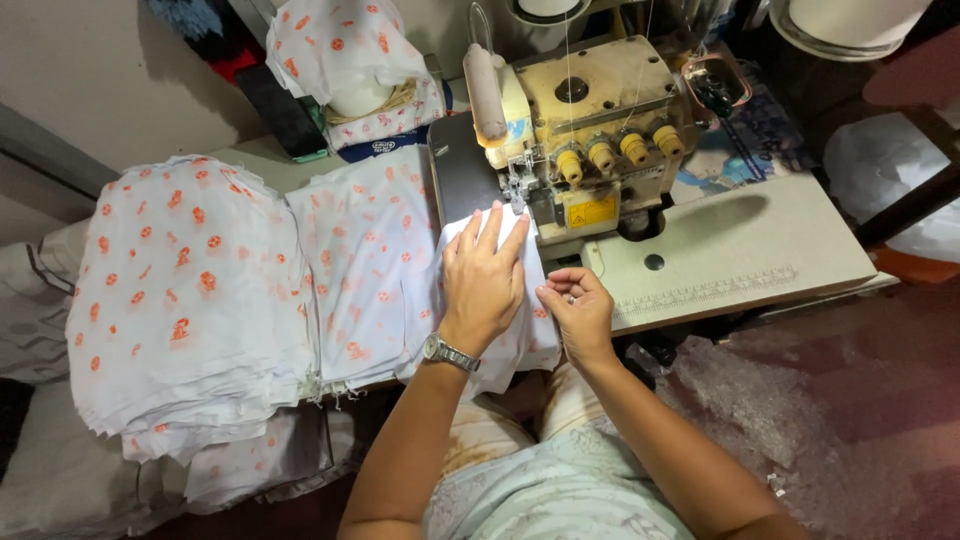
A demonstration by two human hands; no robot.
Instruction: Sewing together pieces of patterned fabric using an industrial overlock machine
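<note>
At the far left of my view a thick stack of white cloth pieces [185, 300] printed with orange dots lies on the bench [760, 250], its near edge hanging over the bench's front. Just right of it a second, flatter layer of the same printed cloth [365, 260] spreads toward the machine. Beyond these, at the far edge, a bundle of the same fabric [350, 60] is draped over something I cannot make out.

My left hand [483, 280] lies palm down on the white cloth piece [520, 340] that sits in front of the overlock sewing machine [590, 130]. Its fingers are spread flat and straight, their tips reaching almost to the presser foot [520, 185]; it presses the cloth rather than gripping it. A metal wristwatch [447, 351] circles that wrist.

My right hand [575, 310] sits just beside it, at the right edge of the same cloth piece, thumb and fingertips curled in and pinching the cloth's edge. The cloth runs from under the foot toward me and drops over the bench's near edge onto my lap.

On the machine, four yellow tension knobs [618, 152] stand in a row. Right of it the grey bench top is bare.
</note>
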